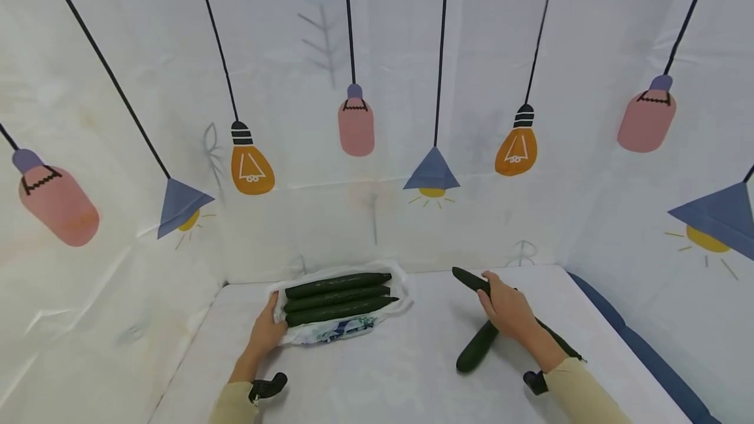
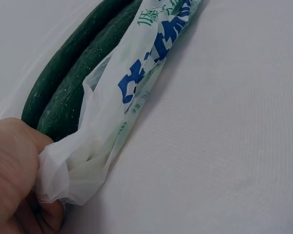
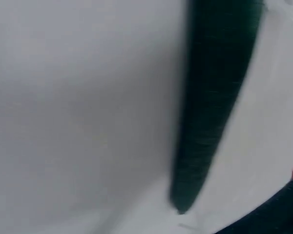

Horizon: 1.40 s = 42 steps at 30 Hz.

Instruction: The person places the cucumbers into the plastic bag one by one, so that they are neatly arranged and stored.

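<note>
Three dark green cucumbers (image 1: pixel 337 297) lie side by side in a white plastic bag (image 1: pixel 321 334) with blue and green print. My left hand (image 1: pixel 268 327) grips the bag's left end, close to the cucumber tips; in the left wrist view its fingers (image 2: pixel 51 214) curl below the gathered plastic (image 2: pixel 71 180). On the right, my right hand (image 1: pixel 509 306) holds another cucumber (image 1: pixel 469 278), which sticks out beyond both sides of the hand. Below it a further cucumber (image 1: pixel 477 349) lies crosswise on the table, partly hidden by the hand. The right wrist view is blurred and shows a long cucumber (image 3: pixel 210 97).
The white-covered table (image 1: pixel 377 385) meets a white backdrop (image 1: pixel 377 228) printed with hanging lamps. A dark blue edge (image 1: pixel 636 345) runs along the table's right side. Black wrist bands (image 1: pixel 268 387) sit at both sleeves.
</note>
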{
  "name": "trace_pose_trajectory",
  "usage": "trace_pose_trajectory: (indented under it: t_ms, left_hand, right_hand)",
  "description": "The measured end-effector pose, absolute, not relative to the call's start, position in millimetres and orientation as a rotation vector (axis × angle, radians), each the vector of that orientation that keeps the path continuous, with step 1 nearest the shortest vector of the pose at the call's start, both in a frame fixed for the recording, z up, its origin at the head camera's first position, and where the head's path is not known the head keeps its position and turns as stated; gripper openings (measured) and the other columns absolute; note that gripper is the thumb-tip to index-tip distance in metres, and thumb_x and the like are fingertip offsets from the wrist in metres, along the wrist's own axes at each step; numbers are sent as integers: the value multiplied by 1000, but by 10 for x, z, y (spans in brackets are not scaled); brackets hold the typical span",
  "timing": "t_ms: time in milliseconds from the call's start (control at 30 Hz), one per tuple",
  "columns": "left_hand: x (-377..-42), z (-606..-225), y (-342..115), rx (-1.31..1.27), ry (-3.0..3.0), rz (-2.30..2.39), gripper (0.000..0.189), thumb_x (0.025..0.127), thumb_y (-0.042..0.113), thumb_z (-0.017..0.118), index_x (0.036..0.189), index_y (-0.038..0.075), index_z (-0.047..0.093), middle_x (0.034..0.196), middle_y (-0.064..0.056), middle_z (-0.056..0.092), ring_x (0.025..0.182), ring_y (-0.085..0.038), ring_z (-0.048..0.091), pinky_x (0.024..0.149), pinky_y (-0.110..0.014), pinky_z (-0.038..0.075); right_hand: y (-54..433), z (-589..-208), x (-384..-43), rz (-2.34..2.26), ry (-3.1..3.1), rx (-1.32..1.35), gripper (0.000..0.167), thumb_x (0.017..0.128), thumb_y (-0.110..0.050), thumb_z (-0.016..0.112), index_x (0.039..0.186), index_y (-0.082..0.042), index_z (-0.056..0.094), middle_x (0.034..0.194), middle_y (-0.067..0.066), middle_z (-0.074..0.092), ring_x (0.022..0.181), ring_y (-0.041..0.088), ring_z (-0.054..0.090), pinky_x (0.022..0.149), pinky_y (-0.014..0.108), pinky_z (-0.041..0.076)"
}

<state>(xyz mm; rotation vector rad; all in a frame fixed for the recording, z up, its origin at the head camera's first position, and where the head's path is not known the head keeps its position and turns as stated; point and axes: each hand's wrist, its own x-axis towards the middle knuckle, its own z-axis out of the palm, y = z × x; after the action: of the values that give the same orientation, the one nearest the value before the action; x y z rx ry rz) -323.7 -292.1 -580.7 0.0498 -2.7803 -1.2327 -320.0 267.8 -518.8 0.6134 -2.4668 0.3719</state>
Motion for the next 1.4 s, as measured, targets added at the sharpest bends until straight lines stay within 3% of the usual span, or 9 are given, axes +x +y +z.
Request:
trace_pose_trajectory:
  t_ms: [100,300,467,533,667,767,967,1200,1400]
  left_hand:
    - [-3243,-5801,-2913,56,-2776,-1248,79,83,0,49,154,-2,14,152,-31,21,138,-48,21,108,-60,23]
    - [-3248,-5795,-2917,73,-2776,-1229,79,83,-1,49,154,-1,15,152,-31,23,137,-48,22,108,-60,24]
    - [-3248,-5788,-2926,72,-2773,-1219,79,83,0,49,154,0,14,151,-32,23,137,-49,23,107,-61,24]
    - [-3247,-5792,-2928,74,-2772,-1223,79,83,0,49,154,0,14,151,-32,23,137,-49,23,107,-61,24]
    - [-3243,-5814,-2932,87,-2770,-1230,79,83,0,49,154,1,15,151,-31,23,137,-48,23,108,-60,24]
    - [-3230,-5826,-2934,96,-2765,-1229,79,83,0,50,154,1,16,151,-32,24,137,-48,24,107,-61,26]
    - [-3221,-5845,-2934,97,-2768,-1223,79,84,0,50,154,1,15,151,-32,24,137,-49,24,107,-61,25]
    - [-3238,-5834,-2896,91,-2750,-1216,79,84,1,50,155,2,16,151,-31,26,136,-48,27,106,-61,28]
    - [-3250,-5813,-2884,96,-2736,-1234,80,83,1,51,155,3,16,151,-31,26,136,-48,26,106,-61,27]
  right_hand:
    - [2630,-4986,-3212,469,-2515,653,38,91,-12,58,124,5,48,87,9,62,65,15,52,56,36,47]
    - [2486,-4665,-3202,648,-2577,758,43,99,-23,58,134,-1,46,116,11,61,87,19,59,75,41,51]
    - [2293,-4495,-3136,938,-2579,790,44,100,-28,55,137,-8,46,102,5,61,74,14,56,63,34,49]
    - [2219,-4446,-3112,1023,-2578,799,43,98,-23,59,137,-9,46,97,4,59,68,12,54,59,31,47]
    - [2103,-4357,-3051,1147,-2619,826,54,91,-5,62,141,-11,43,106,10,56,68,14,53,58,31,47]
    - [2028,-4316,-3009,1216,-2648,885,59,90,-1,62,143,-12,38,116,12,54,75,16,56,62,32,49]
    - [1873,-4299,-2979,1139,-2565,1163,50,92,-6,65,138,-10,45,126,6,56,86,13,58,73,30,51]
    - [1594,-4280,-2962,971,-2514,1340,46,92,-8,66,135,-15,54,118,-4,54,99,11,53,82,32,50]
    - [1324,-4315,-3051,1129,-2492,1370,42,91,-12,68,130,-11,56,122,0,59,107,16,56,85,33,50]
